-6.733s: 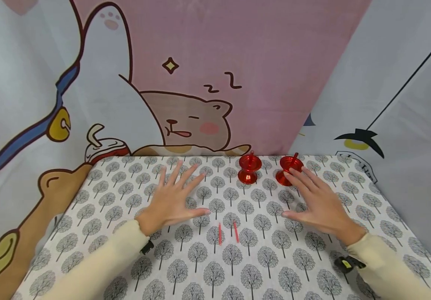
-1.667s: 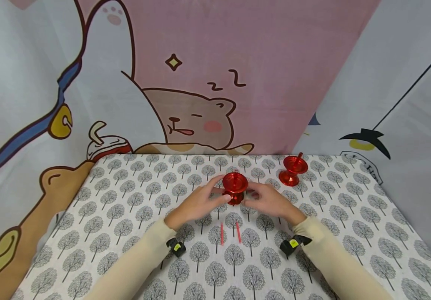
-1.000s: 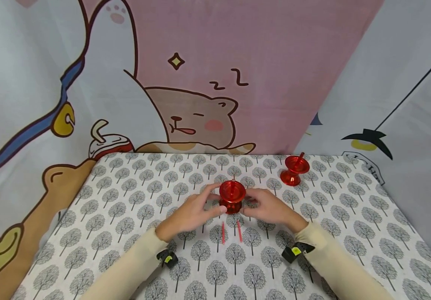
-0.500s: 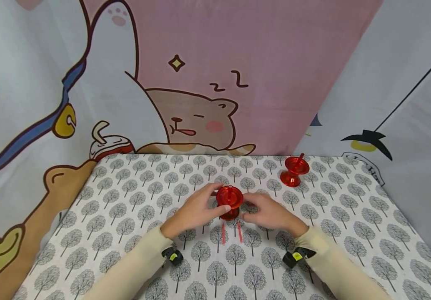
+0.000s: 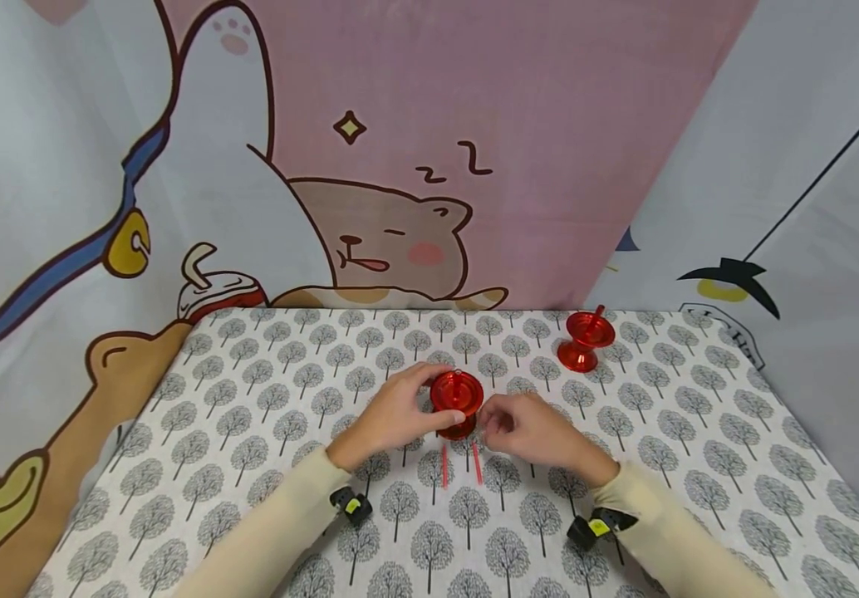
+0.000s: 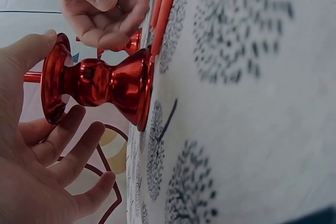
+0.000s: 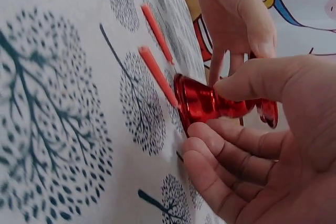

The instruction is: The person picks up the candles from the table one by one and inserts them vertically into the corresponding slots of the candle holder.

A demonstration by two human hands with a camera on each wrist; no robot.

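A shiny red metal candle holder (image 5: 459,384) stands upright on the table, with a wide dish, a waisted stem and a short post rising from its centre. My left hand (image 5: 398,409) holds its dish rim between thumb and fingers; the left wrist view shows the thumb on the rim (image 6: 56,85). Just right of the holder is my right hand (image 5: 534,430), fingers loosely curled and holding nothing. In the right wrist view its thumb overlaps the holder (image 7: 197,98). Two thin red candles (image 5: 444,467) lie side by side in front of the holder's base.
A second, matching red candle holder (image 5: 577,355) stands at the back right of the table. White cloth (image 5: 250,498) printed with grey trees covers the tabletop. Behind it hangs a pink and white cartoon curtain (image 5: 564,149).
From the back of the table, the candle holder has come forward close to the candles. Over the last half second my right hand has drawn away from it; my left hand stays on the dish.
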